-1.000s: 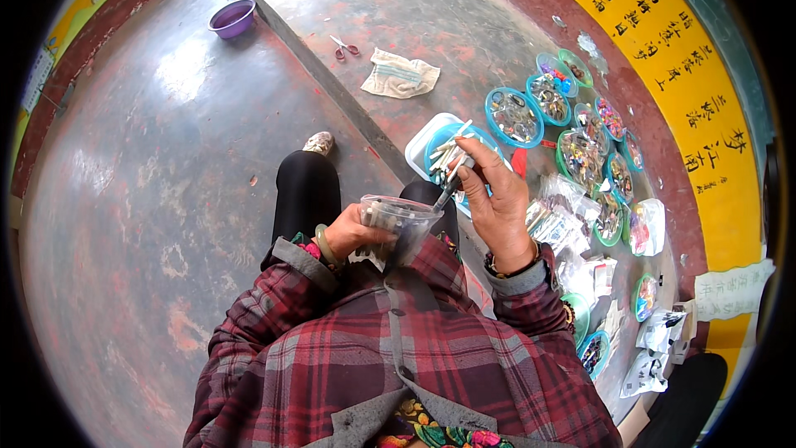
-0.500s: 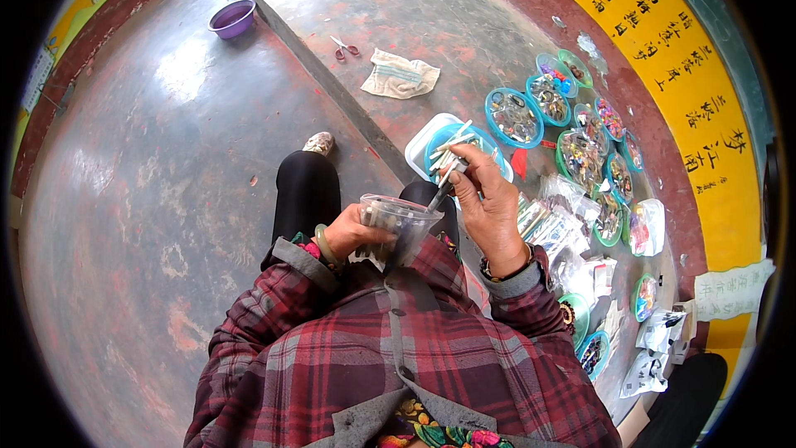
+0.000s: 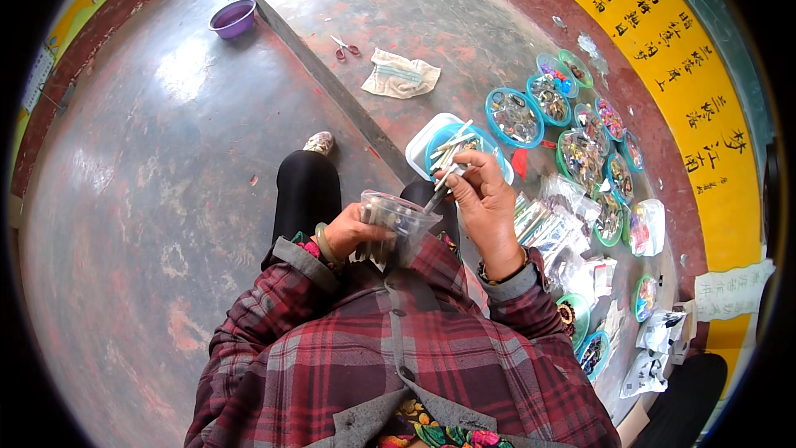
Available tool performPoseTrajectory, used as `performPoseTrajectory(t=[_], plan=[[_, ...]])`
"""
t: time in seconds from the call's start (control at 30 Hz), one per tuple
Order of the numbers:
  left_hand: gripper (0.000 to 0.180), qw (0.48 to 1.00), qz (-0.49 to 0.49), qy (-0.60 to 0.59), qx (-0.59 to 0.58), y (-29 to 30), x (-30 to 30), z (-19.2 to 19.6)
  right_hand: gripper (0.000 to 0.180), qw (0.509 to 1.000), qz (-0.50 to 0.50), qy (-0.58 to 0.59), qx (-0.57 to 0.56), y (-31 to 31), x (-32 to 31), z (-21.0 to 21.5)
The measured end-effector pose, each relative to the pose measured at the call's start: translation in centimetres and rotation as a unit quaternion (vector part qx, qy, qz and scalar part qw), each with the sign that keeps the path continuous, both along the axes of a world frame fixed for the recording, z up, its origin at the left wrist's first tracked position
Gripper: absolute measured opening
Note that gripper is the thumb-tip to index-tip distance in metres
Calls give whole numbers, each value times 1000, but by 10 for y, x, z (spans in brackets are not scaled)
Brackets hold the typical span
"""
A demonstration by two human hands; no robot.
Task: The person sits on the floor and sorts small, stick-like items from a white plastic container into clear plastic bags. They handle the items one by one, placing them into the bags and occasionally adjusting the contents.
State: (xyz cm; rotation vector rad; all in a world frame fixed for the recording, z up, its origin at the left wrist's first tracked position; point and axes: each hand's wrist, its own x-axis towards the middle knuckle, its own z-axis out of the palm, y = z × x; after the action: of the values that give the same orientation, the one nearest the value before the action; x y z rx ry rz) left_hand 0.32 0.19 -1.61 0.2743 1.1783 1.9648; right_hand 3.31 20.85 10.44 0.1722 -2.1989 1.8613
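My left hand [image 3: 358, 232] is closed around a clear plastic container [image 3: 402, 217], held tilted in front of my lap. Several slim pieces show dimly through its wall. Over its rim, my right hand [image 3: 487, 214] pinches a thin dark stick-like piece [image 3: 434, 199] between thumb and fingers; its lower end reaches to the container's mouth. A short white stick [image 3: 445, 178] shows at the same fingertips. Just beyond the right hand is a blue basin [image 3: 503, 164] with several white sticks lying on top, partly hidden by the fingers. Under the basin's left side sits a white tray [image 3: 419, 134].
Several round basins of small parts [image 3: 514, 118] cluster at the right, beside clear plastic packets [image 3: 554, 228]. Ahead on the floor lie a beige cloth [image 3: 401, 75] and red-handled scissors [image 3: 344, 50]. A purple basin [image 3: 233, 20] stands farther left, beyond a dark floor strip [image 3: 323, 79].
My right hand has shifted slightly left and down, bringing the dark piece nearer the container's mouth. The left hand and container have hardly moved.
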Motion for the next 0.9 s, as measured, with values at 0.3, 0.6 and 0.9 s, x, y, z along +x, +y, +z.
performPoseTrajectory(t=[0.3, 0.6, 0.9], plan=[[36, 999, 15, -30, 29, -2, 4, 19, 19, 989, 38, -65, 129, 2, 2, -3], [31, 997, 50, -27, 52, 0, 5, 24, 18, 980, 37, 17, 197, -4, 7, -27], [46, 988, 84, -6, 126, 2, 3, 36, 30, 994, 35, -87, 58, 4, 10, -28]])
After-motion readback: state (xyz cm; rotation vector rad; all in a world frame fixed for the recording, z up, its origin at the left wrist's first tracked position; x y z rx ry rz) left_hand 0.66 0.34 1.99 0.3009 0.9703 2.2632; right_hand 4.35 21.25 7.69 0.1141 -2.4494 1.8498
